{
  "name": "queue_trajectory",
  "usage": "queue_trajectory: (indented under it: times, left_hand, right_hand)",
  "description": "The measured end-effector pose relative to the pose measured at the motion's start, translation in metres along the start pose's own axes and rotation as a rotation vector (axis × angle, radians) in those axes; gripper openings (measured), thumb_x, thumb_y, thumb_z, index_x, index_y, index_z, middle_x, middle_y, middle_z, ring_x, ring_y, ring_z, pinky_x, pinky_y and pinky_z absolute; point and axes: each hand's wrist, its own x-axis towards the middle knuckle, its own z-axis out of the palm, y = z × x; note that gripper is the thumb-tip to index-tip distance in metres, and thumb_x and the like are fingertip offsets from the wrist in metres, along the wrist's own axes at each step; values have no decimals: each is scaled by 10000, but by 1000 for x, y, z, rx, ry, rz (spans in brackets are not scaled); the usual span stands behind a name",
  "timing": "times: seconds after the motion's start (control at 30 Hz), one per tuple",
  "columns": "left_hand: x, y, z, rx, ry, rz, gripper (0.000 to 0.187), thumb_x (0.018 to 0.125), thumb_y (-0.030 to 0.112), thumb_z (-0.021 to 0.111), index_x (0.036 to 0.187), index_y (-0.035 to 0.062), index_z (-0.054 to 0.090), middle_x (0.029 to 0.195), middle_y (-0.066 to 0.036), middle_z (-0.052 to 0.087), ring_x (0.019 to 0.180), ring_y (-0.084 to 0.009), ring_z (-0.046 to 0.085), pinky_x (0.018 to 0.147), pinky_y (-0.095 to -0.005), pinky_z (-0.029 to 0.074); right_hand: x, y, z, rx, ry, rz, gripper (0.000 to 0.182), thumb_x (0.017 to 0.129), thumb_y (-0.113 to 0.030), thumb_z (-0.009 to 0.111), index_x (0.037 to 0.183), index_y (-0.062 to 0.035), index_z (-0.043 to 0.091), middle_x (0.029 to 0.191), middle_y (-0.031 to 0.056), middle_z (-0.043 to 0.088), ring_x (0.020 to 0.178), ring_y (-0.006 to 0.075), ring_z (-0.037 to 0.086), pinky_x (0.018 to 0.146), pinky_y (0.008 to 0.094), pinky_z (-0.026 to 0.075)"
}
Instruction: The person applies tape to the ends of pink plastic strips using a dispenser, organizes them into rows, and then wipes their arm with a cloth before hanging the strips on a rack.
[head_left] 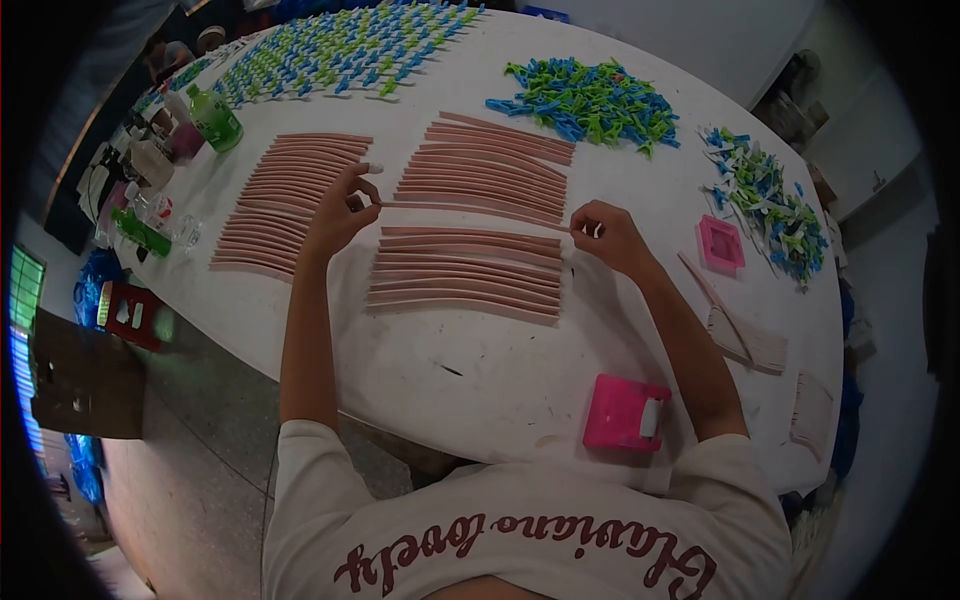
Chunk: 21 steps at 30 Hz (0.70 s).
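A thin pinkish-brown strip [470, 210] stretches sideways over the white table. My left hand [345, 210] pinches its left end between thumb and finger; a white covering wraps one of that hand's fingertips. At the strip's right end, my right hand [612, 238] is closed in a pinch. Beyond the strip lies a row of similar strips [485, 165], and on the near side another row [465, 275]. A third stack of strips [265, 215] lies left of my left hand, partly hidden by that hand and forearm.
Blue and green clips [600, 105] are heaped at the back, with more spread in rows [340, 50] at far left. A pink tape dispenser [627, 413] stands near the front edge. A pink square tray [720, 243], loose strips [750, 340] and a green bottle [215, 120] flank the work area.
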Motion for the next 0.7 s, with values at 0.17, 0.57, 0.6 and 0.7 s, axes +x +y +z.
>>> queue_trajectory:
  times: [0.17, 0.57, 0.6, 0.7]
  left_hand:
    - [8, -9, 5, 48, 25, -55, 538, 785, -59, 659, 1289, 34, 495, 879, -32, 598, 650, -47, 456, 592, -194, 420]
    - [7, -27, 9, 45, 68, -100, 520, 776, -36, 670, 1269, 9, 512, 901, -57, 634, 660, -78, 490, 633, -209, 454]
    - [7, -25, 11, 45, 66, -101, 520, 776, -36, 670, 1269, 9, 512, 901, -57, 634, 660, -78, 490, 633, -209, 454]
    - [6, -18, 16, 85, 92, -216, 523, 779, -27, 670, 1276, 10, 513, 910, -54, 642, 656, -79, 487, 641, -209, 460]
  right_hand:
    - [4, 11, 7, -47, -36, 64, 106, 783, -70, 687, 875, -32, 649, 862, 55, 634, 686, 141, 565, 655, 285, 494]
    - [9, 17, 18, -60, 0, 60, 103, 827, -90, 680, 891, -17, 646, 802, 39, 626, 680, 105, 556, 652, 253, 484]
    - [9, 16, 18, -59, -1, 61, 103, 827, -90, 680, 891, -17, 646, 802, 39, 626, 680, 105, 556, 652, 253, 484]
    - [9, 13, 20, -65, -1, 85, 102, 819, -94, 682, 881, -23, 642, 781, 36, 623, 661, 102, 550, 643, 250, 480]
